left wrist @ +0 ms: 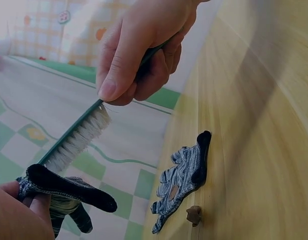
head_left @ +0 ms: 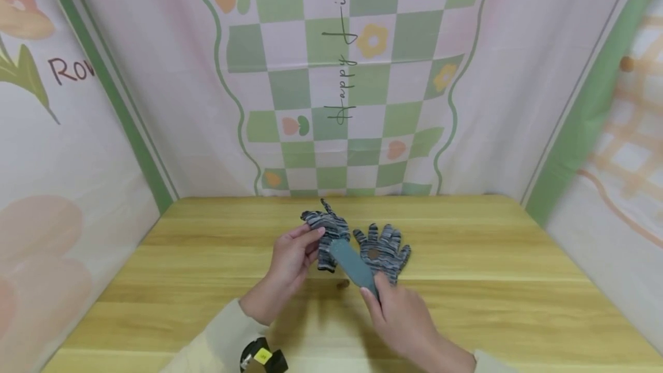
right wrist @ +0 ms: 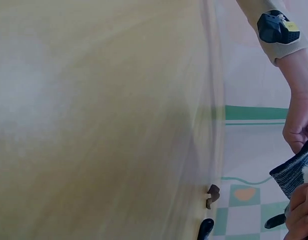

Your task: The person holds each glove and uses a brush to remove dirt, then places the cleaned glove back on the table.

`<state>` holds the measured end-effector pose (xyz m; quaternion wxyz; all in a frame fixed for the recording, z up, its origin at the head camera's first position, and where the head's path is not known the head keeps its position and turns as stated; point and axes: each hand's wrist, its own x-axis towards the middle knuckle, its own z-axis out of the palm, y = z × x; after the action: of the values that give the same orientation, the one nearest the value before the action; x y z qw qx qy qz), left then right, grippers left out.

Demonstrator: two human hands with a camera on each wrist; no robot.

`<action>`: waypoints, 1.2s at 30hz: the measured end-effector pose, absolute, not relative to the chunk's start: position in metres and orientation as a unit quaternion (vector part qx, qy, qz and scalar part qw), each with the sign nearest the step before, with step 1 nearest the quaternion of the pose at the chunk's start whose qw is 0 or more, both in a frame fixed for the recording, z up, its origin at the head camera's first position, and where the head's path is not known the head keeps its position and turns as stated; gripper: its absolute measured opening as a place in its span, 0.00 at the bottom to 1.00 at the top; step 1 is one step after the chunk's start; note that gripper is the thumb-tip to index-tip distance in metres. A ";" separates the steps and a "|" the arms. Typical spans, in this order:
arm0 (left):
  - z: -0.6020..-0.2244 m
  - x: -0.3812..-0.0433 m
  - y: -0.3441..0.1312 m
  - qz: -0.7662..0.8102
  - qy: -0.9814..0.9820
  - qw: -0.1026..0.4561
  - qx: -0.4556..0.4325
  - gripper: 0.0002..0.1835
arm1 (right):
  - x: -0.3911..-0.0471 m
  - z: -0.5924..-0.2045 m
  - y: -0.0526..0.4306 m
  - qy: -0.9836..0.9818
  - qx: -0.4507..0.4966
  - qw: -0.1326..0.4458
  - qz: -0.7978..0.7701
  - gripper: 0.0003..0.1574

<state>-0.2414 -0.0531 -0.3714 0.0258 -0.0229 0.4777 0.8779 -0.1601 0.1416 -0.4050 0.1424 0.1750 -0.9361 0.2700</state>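
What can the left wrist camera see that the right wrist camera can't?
Only the left wrist view shows the long row of white bristles on the brush, the brown spot on the lying glove, and orange plaid cloth. Only the right wrist view shows a cream sleeve with a dark gadget. Both show the left hand, the right hand, the held glove, a little brown lump and the wooden table.

A striped glove [right wrist: 290, 176] (partly cropped) sits between hands [right wrist: 301, 214].
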 end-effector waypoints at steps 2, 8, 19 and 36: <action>-0.371 -0.241 -0.053 0.878 0.478 0.024 -0.023 0.07 | -0.160 -0.406 0.142 -0.938 0.175 0.143 0.263 0.11; -0.369 -0.242 -0.054 0.881 0.472 0.019 -0.025 0.05 | -0.158 -0.412 0.144 -0.947 0.169 0.111 0.248 0.13; -0.366 -0.243 -0.054 0.880 0.474 0.024 -0.020 0.06 | -0.165 -0.413 0.160 -0.965 0.124 0.094 0.209 0.13; -0.366 -0.241 -0.053 0.880 0.474 0.020 -0.027 0.10 | -0.174 -0.382 0.162 -0.931 0.134 0.204 0.272 0.15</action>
<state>-0.2413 -0.0534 -0.3659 0.0203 -0.0271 0.4741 0.8798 -0.1743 0.1625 -0.3820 0.2041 0.1339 -0.9308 0.2720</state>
